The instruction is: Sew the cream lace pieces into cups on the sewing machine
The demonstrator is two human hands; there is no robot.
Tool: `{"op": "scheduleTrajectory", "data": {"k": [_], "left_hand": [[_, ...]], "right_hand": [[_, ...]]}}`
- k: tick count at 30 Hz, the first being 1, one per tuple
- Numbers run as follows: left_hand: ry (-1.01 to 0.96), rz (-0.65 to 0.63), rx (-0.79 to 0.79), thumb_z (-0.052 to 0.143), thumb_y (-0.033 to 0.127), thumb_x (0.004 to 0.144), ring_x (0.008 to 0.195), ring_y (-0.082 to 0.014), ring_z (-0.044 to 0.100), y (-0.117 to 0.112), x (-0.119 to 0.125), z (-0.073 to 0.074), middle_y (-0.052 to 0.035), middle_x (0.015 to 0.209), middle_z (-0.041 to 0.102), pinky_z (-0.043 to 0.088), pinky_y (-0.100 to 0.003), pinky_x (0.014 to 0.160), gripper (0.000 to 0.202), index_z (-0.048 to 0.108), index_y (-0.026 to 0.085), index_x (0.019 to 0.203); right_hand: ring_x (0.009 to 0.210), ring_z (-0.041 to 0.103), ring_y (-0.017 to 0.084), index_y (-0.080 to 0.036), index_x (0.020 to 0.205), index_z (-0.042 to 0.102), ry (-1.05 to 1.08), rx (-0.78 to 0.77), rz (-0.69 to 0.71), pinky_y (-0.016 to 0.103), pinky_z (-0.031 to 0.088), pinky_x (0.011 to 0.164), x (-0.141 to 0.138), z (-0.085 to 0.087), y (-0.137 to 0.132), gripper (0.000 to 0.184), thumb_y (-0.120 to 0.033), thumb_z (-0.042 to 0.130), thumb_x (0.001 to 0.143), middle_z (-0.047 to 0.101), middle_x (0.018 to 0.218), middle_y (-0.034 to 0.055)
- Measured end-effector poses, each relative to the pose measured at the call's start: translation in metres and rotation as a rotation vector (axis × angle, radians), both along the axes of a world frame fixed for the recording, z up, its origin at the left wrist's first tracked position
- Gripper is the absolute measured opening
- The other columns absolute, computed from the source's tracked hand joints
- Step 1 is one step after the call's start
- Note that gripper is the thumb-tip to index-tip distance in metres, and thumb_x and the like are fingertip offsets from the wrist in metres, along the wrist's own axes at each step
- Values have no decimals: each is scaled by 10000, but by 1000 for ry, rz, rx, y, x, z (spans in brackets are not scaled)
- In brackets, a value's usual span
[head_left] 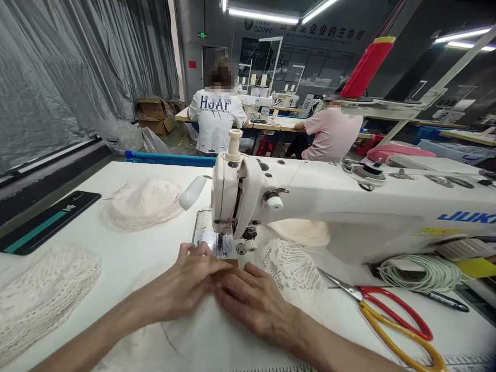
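My left hand (186, 284) and my right hand (253, 302) rest side by side on pale fabric (182, 336) on the table, just in front of the presser foot (221, 247) of a white sewing machine (349, 206). The fingers of both lie pressed flat on the cloth, their tips meeting at a small tan piece (231, 262) near the needle. A white lace piece (294, 271) lies just right of my right hand, under the machine's arm.
Red-and-yellow scissors (391, 312) and a coil of pale cord (420, 271) lie at the right. Lace piles sit at the left (42, 294) and far left (141, 204), beside a dark panel (46, 222). Two people sit at tables behind.
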State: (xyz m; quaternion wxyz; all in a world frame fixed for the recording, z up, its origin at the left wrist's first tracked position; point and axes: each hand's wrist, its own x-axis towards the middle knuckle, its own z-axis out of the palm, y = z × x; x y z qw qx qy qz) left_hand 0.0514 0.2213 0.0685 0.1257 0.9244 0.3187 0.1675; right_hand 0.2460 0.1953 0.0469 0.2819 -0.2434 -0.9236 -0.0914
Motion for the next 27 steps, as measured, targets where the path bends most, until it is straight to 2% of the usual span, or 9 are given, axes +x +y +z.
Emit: {"op": "scheduleTrajectory", "data": {"k": [4, 6, 10, 12, 14, 17, 20, 24, 27], "left_hand": [[-9, 127, -60, 490, 175, 894, 788, -173, 512, 9, -11, -13, 21, 776, 582, 420, -282, 718, 176, 604, 267, 992], [-21, 160, -78, 458, 190, 917, 770, -172, 510, 11, -18, -14, 16, 769, 571, 416, -304, 734, 164, 613, 240, 917], [-38, 184, -102, 397, 172, 936, 781, -176, 517, 14, -20, -14, -2, 827, 575, 429, -314, 732, 212, 591, 230, 998], [-48, 161, -121, 409, 191, 934, 849, -190, 510, 12, -17, -13, -19, 920, 574, 439, -316, 739, 216, 566, 252, 1069], [-66, 81, -116, 418, 189, 928, 969, -207, 483, 10, -13, -13, -40, 1071, 552, 433, -343, 793, 238, 550, 274, 1107], [-89, -1, -108, 447, 168, 910, 1064, -217, 440, 7, -11, -11, -36, 1161, 528, 406, -373, 855, 175, 593, 257, 948], [-81, 50, -188, 495, 235, 899, 984, -204, 475, 10, -16, -7, -18, 1018, 581, 400, -371, 863, 149, 563, 221, 768], [4, 221, -397, 468, 393, 897, 923, -229, 488, 18, -24, -3, -9, 849, 593, 431, -364, 791, 208, 578, 233, 821], [30, 317, -433, 448, 407, 891, 932, -261, 491, 20, -24, -4, -17, 826, 610, 425, -364, 748, 223, 583, 236, 846]], "right_hand": [[613, 450, 124, -124, 783, 613, -23, -27, -22, 288, 358, 605, 3, -3, 2, 299, -65, 360, 930, 562, 720, 24], [600, 434, 124, -128, 786, 613, -32, -50, -23, 287, 335, 596, 4, -5, 4, 312, -68, 346, 935, 556, 713, 23], [597, 433, 128, -126, 793, 613, -23, -62, -23, 290, 320, 589, 3, -6, 6, 325, -68, 327, 938, 553, 699, 26], [632, 466, 133, -120, 814, 616, 6, -51, -3, 292, 328, 595, 3, -4, 6, 306, -76, 339, 938, 576, 721, 35], [693, 505, 145, -116, 866, 621, 46, -34, 27, 296, 337, 606, 3, -1, 6, 249, -88, 383, 932, 608, 763, 44], [685, 509, 145, -127, 928, 624, 63, -13, 46, 297, 324, 587, 5, 2, 4, 200, -101, 425, 926, 631, 769, 36], [634, 478, 134, -137, 899, 626, 33, -16, 24, 295, 302, 570, 8, 2, 6, 228, -101, 404, 937, 624, 738, 26], [650, 475, 132, -136, 857, 621, -5, -37, 5, 289, 303, 588, 9, -4, 10, 240, -92, 399, 937, 601, 720, 19], [652, 471, 132, -133, 827, 619, -31, -49, 7, 291, 293, 593, 7, -9, 12, 238, -91, 409, 932, 586, 715, 16]]}}
